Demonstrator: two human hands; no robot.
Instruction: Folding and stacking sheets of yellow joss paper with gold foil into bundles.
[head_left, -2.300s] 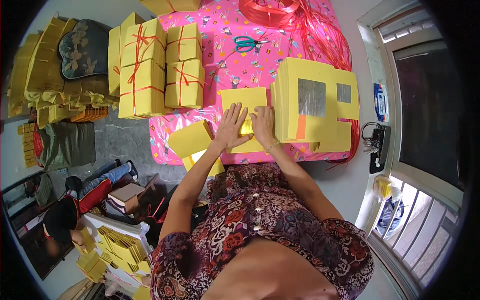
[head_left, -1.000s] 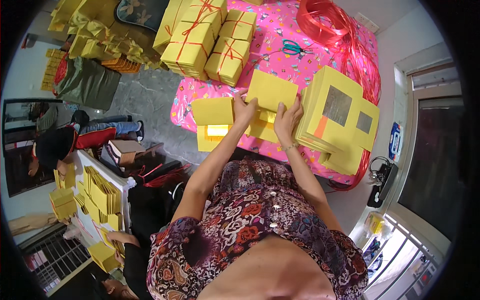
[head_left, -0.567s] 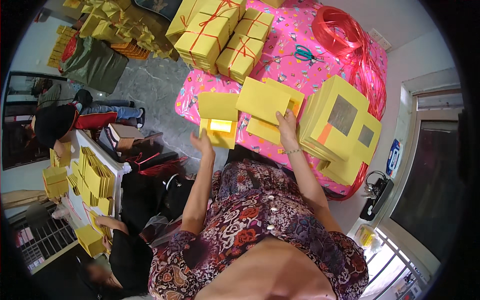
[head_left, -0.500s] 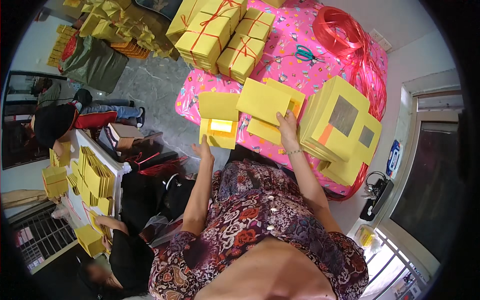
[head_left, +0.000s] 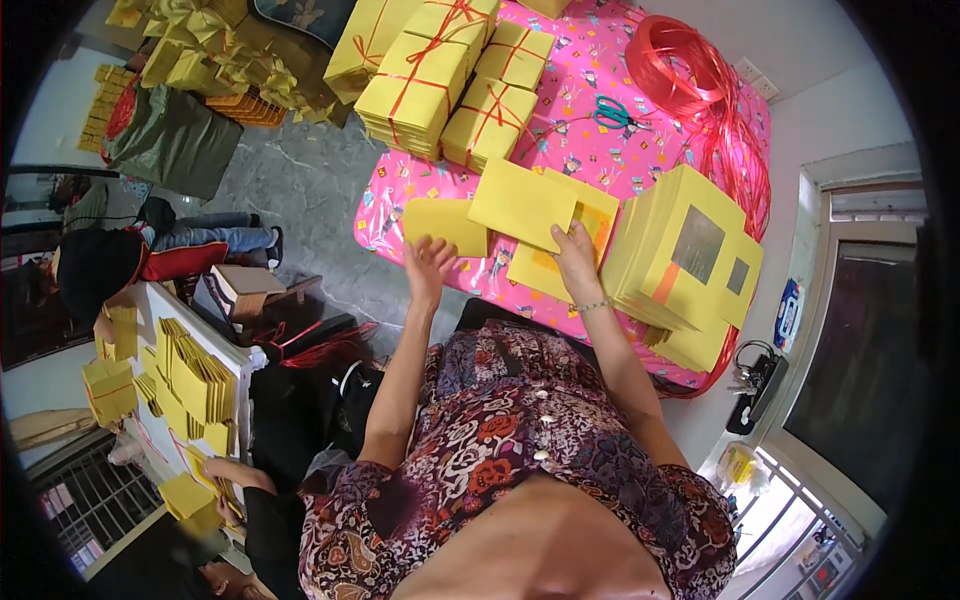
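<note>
Pinched by right hand (head_left: 573, 252) at near right corner: yellow paper sheet (head_left: 520, 203), left of yellow paper stack (head_left: 655, 235), long axis slanted toward stack. Nothing gripped by left hand (head_left: 430, 268), fingers spread, farther left of stack, by second yellow sheet (head_left: 448, 220); contact cannot be told.

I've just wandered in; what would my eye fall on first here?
Probably the bright pink patterned table cover, with ribbon-tied yellow bundles at its far left and a shiny red coil at its far right. Nearer the person, the right hand grips a yellow card by its near right corner, while the left hand is spread open to its left.
</note>
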